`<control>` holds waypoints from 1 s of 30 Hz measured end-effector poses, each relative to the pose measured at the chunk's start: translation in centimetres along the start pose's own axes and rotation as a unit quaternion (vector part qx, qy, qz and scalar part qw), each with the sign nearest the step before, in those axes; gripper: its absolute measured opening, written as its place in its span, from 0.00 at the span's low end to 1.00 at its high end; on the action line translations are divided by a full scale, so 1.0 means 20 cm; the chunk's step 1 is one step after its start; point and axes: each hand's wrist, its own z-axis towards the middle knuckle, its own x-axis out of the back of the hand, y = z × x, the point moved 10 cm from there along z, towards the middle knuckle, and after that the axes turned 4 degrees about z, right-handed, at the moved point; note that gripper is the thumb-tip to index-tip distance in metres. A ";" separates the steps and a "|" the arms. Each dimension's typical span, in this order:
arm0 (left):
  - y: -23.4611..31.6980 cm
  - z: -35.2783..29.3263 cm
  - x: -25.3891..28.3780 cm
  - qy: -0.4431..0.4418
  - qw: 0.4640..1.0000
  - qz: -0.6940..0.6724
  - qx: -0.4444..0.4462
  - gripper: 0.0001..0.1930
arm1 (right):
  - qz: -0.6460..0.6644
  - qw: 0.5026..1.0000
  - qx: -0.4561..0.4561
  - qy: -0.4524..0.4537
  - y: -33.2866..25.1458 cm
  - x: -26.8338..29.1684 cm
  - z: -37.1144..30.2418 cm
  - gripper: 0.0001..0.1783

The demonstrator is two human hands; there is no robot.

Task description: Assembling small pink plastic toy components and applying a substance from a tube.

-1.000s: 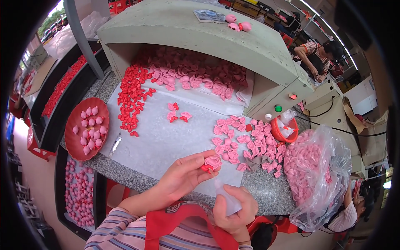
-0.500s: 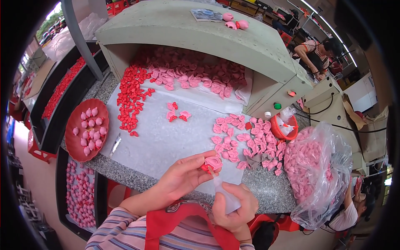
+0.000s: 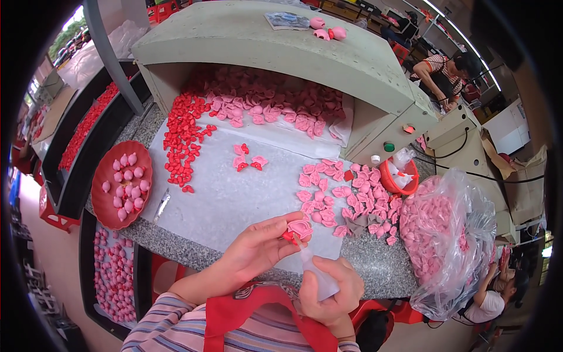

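Observation:
Near the front edge of the bench, my left hand (image 3: pixel 258 243) pinches a small pink piece (image 3: pixel 299 229) with a red part under it. My right hand (image 3: pixel 337 290) is wrapped round a whitish squeeze bottle (image 3: pixel 318 276), tilted so that its narrow nozzle meets the red part. Just beyond, on the white sheet (image 3: pixel 234 199), lies a little group of pink pieces with red parts (image 3: pixel 249 158). Loose pink pieces (image 3: pixel 319 202) are spread to the right of my hands, and a heap of small red parts (image 3: pixel 180 144) lies to the left.
A grey-green hooded box (image 3: pixel 281 58) stands behind, piled with pink pieces inside. At left are a red dish (image 3: pixel 105 205) of pink pieces and black trays (image 3: pixel 88 264). At right stand an orange basket (image 3: pixel 404 189) and a plastic bag (image 3: pixel 451 229) of pink pieces. Co-workers sit farther off.
Both hands hold nearly the same pose, with the nozzle still at the red part. The surroundings have shifted very slightly in view.

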 end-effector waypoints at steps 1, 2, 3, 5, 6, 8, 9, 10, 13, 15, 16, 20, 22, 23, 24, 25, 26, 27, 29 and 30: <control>0.00 0.00 0.00 0.000 1.000 0.000 0.001 0.22 | 0.000 1.000 0.000 0.001 0.00 0.00 0.00 0.15; 0.00 0.00 0.00 0.001 1.000 0.000 0.001 0.22 | 0.002 1.000 -0.003 0.001 0.00 0.00 0.00 0.15; 0.00 0.00 -0.01 0.003 1.000 0.000 0.002 0.22 | 0.005 1.000 -0.007 0.001 0.00 0.00 0.01 0.15; -0.01 0.01 -0.01 0.002 1.000 0.000 0.001 0.22 | 0.004 1.000 -0.008 0.000 0.00 0.02 0.01 0.16; -0.01 0.01 -0.01 0.002 1.000 -0.001 -0.001 0.22 | 0.004 1.000 -0.010 -0.002 0.01 0.02 0.01 0.16; -0.01 0.01 -0.01 0.008 1.000 -0.004 -0.003 0.23 | 0.004 1.000 -0.011 0.003 0.02 0.03 0.00 0.16; -0.01 0.01 -0.01 0.014 1.000 -0.007 -0.007 0.23 | 0.004 1.000 -0.011 0.008 0.02 0.04 0.00 0.16; -0.02 0.02 -0.01 0.014 1.000 -0.006 -0.006 0.23 | 0.003 1.000 -0.012 0.009 0.02 0.05 0.00 0.16; -0.02 0.02 -0.02 0.009 1.000 -0.005 -0.009 0.23 | -0.006 0.999 -0.041 0.002 0.04 0.05 0.00 0.13; -0.03 0.03 -0.03 0.009 1.000 -0.012 -0.007 0.23 | -0.016 0.999 -0.030 0.011 0.03 0.06 0.00 0.13; -0.03 0.03 -0.03 0.009 1.000 -0.011 -0.006 0.23 | -0.016 0.999 -0.030 0.011 0.04 0.07 0.00 0.13; -0.03 0.04 -0.04 0.002 1.000 0.001 -0.015 0.22 | -0.011 0.999 -0.046 0.007 0.05 0.08 0.00 0.13; -0.03 0.04 -0.04 0.001 1.000 0.008 -0.020 0.22 | -0.010 0.999 -0.046 0.010 0.06 0.09 0.01 0.12; -0.03 0.05 -0.05 -0.008 1.000 0.005 -0.022 0.23 | -0.003 0.999 -0.031 0.017 0.06 0.11 0.01 0.14; -0.03 0.05 -0.06 -0.017 1.000 0.002 -0.024 0.24 | 0.003 1.000 -0.015 0.023 0.06 0.12 0.01 0.15; -0.03 0.05 -0.06 -0.017 1.000 0.002 -0.023 0.24 | 0.004 1.000 -0.016 0.024 0.07 0.12 0.01 0.15; -0.03 0.05 -0.06 -0.015 1.000 0.001 -0.025 0.24 | 0.008 0.999 -0.014 0.031 0.07 0.13 0.01 0.14; -0.03 0.05 -0.06 -0.014 1.000 0.000 -0.026 0.24 | 0.013 0.999 -0.013 0.039 0.08 0.14 0.01 0.14; -0.04 0.06 -0.07 -0.016 0.999 0.002 -0.027 0.25 | 0.006 0.999 -0.015 0.046 0.09 0.16 0.00 0.13; -0.04 0.06 -0.07 -0.019 0.999 0.003 -0.029 0.25 | 0.000 0.998 -0.017 0.053 0.10 0.17 0.00 0.13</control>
